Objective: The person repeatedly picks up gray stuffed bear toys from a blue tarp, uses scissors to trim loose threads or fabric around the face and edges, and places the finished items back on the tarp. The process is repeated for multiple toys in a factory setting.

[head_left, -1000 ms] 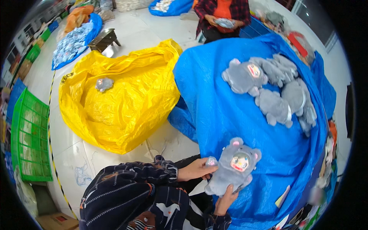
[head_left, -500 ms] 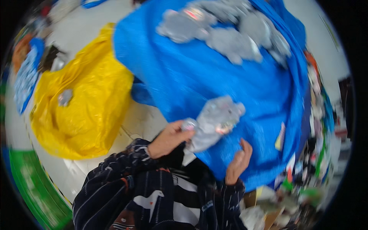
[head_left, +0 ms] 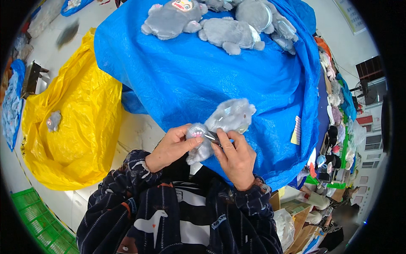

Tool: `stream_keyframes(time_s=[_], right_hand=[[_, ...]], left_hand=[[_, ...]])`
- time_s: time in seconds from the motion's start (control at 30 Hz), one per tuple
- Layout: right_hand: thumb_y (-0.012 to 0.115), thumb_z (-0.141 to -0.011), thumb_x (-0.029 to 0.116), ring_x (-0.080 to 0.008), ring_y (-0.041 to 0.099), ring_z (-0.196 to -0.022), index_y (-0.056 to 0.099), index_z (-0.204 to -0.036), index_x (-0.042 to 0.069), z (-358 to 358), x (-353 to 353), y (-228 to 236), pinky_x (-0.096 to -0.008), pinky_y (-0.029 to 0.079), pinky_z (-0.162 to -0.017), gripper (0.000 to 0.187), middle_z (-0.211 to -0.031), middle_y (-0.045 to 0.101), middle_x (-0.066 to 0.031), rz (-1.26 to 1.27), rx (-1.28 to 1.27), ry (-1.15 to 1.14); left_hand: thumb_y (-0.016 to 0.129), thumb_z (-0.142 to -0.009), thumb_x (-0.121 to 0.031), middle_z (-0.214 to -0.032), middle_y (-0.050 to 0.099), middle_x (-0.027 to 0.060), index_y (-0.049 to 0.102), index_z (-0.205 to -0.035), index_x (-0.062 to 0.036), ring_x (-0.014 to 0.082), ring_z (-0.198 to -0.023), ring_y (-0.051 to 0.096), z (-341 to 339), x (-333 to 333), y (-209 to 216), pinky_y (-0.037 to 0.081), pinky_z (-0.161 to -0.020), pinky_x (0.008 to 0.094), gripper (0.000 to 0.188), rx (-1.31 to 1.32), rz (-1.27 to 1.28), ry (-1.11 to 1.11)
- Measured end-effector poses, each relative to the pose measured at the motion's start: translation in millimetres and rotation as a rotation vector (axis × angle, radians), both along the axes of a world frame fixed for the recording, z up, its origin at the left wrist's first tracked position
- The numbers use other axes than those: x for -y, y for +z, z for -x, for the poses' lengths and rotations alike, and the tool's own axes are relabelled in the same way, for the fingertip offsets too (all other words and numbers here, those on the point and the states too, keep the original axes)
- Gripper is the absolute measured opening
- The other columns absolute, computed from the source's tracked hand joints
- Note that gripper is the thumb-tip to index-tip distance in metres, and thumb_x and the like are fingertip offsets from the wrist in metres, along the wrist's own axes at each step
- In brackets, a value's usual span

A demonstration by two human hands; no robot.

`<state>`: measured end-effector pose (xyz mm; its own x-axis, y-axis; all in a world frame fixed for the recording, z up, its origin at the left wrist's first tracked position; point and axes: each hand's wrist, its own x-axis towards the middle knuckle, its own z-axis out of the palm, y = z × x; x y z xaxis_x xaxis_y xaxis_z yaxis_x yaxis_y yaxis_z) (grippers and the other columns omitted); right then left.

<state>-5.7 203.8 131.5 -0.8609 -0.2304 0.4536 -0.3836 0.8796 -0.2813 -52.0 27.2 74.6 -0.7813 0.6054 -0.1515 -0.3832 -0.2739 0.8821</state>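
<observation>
My left hand (head_left: pixel 172 146) pinches a small round grey plush piece (head_left: pixel 195 130) with pink stitching between thumb and fingers. Whether this piece is joined to the larger grey plush body (head_left: pixel 230 113) beside it, I cannot tell. That furry body lies on the near part of the blue sheet (head_left: pixel 177 89), partly behind my hands. My right hand (head_left: pixel 237 160) is closed round small dark thread snips (head_left: pixel 212 137). Their pointed tips touch or nearly touch the round piece; most of the tool is hidden by my fingers.
Several grey plush bodies (head_left: pixel 230 34) lie at the far side of the blue sheet. On the left, a yellow bag (head_left: pixel 80 148) holds one small grey plush piece (head_left: pixel 53 120). A green crate (head_left: pixel 40 220) stands lower left. Mixed goods (head_left: pixel 334 139) crowd the right side.
My right hand has come left and up, from apart with loosely bent fingers to beside my left hand, with the snips at the round piece. My left hand still grips that piece. The view has shifted.
</observation>
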Motion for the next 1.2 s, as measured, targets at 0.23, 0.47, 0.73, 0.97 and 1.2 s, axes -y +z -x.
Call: stream_keyframes(time_s=[0.23,0.47,0.73,0.97,1.2], right_hand=[[0.072,-0.068,0.012,-0.0203,0.056,-0.068,0.059,-0.108,0.008,3,7,-15,-0.0293,0.046,-0.054,0.042,-0.087,0.053,-0.007,0.027,-0.043,-0.028],[0.071,-0.069,0.011,-0.0207,0.056,-0.067,0.058,-0.109,0.007,0,9,-22,-0.0296,0.046,-0.054,0.042,-0.084,0.053,-0.0077,0.055,-0.06,-0.043],[0.072,-0.068,0.01,-0.0196,0.055,-0.063,0.058,-0.108,0.006,6,9,-23,-0.0289,0.045,-0.05,0.043,-0.082,0.053,-0.0063,0.143,-0.018,0.02],[0.072,-0.067,0.01,-0.0202,0.056,-0.067,0.059,-0.108,0.008,14,4,-12,-0.0292,0.046,-0.053,0.042,-0.084,0.054,-0.0057,0.084,-0.032,0.148],[0.071,-0.068,0.01,-0.021,0.057,-0.069,0.058,-0.108,0.008,16,-9,-1,-0.0306,0.048,-0.056,0.043,-0.086,0.054,-0.0059,0.07,0.104,0.252]], left_hand=[[0.057,-0.086,-0.016,-0.082,0.056,-0.0033,0.057,-0.1,-0.0027,0.0027,-0.072,0.047,0,-2,5,0.04,-0.062,0.0188,0.019,0.058,-0.074,0.02],[0.057,-0.086,-0.016,-0.083,0.056,-0.0034,0.058,-0.1,-0.0031,0.0027,-0.07,0.046,-1,-2,-5,0.039,-0.062,0.0184,0.019,0.128,-0.136,0.023],[0.056,-0.087,-0.017,-0.085,0.056,-0.0029,0.057,-0.101,-0.0025,0.0026,-0.07,0.046,0,1,2,0.04,-0.061,0.0187,0.02,0.013,-0.042,-0.023],[0.057,-0.087,-0.017,-0.077,0.051,-0.0033,0.058,-0.095,-0.0012,0.0031,-0.068,0.044,6,2,-7,0.036,-0.058,0.0202,0.018,-0.231,0.003,-0.065],[0.057,-0.086,-0.017,-0.076,0.049,-0.0029,0.058,-0.092,-0.001,0.0027,-0.067,0.043,11,5,-6,0.035,-0.056,0.0208,0.017,-0.264,0.032,-0.181]])
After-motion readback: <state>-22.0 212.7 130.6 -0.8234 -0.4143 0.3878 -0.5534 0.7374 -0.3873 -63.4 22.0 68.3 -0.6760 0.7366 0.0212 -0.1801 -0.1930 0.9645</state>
